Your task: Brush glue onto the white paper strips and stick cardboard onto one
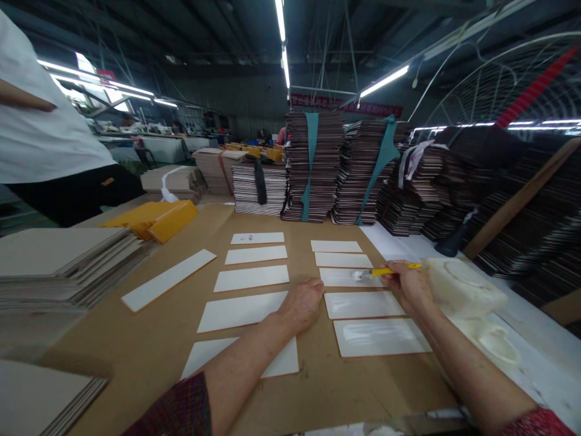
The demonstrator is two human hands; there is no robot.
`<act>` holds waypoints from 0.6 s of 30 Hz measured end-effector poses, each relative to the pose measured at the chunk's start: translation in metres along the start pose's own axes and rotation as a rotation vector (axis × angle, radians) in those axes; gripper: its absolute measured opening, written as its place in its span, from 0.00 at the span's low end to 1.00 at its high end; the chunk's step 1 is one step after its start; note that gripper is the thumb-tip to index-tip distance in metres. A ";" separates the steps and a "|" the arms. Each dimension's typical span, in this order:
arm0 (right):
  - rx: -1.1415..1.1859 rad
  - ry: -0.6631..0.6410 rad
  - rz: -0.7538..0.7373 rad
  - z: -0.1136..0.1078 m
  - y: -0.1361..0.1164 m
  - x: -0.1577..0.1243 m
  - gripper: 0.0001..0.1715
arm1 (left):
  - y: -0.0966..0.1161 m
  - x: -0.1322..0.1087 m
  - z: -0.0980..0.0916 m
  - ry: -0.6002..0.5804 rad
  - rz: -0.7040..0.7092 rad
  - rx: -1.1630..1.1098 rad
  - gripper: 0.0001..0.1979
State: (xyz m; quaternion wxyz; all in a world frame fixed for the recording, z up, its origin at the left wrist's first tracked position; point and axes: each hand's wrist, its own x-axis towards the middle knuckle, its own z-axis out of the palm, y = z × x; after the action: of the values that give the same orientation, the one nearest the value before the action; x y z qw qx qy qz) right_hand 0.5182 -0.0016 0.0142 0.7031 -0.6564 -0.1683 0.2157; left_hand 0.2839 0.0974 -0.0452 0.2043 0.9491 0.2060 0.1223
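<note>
My right hand (408, 283) is closed round the yellow handle of a brush (379, 272). The brush's whitish, wet-looking tip rests on a white strip (338, 277), third from the front in the right column. My left hand (306, 303) is curled shut close to that strip's left end; its fingertips are hidden, so I cannot tell what they hold. The two nearer strips, a middle one (363, 305) and the front one (381, 337), carry shiny white smears. Left of my left hand lies another column of white strips (252, 278), partly covered by my forearm.
A lone white strip (167, 280) lies slanted on the brown board (318, 399). Stacked grey boards (54, 260) and yellow pieces (172, 221) stand left. Tall tied stacks (313, 169) line the back. A whitish plastic container (463, 284) is beside my right hand. A person (49, 115) stands left.
</note>
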 end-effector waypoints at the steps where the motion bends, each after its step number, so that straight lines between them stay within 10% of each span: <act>1: -0.013 0.015 -0.012 -0.003 -0.002 0.002 0.09 | 0.000 0.000 0.000 0.003 0.000 -0.002 0.22; 18: -0.120 0.162 -0.137 -0.027 -0.010 0.012 0.04 | 0.002 0.000 -0.002 -0.003 -0.007 -0.008 0.23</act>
State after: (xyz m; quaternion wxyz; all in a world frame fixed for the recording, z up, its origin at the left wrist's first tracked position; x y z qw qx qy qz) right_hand 0.5435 -0.0185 0.0209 0.6871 -0.6994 -0.1679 0.1028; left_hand 0.2837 0.0965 -0.0426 0.2088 0.9477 0.2087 0.1211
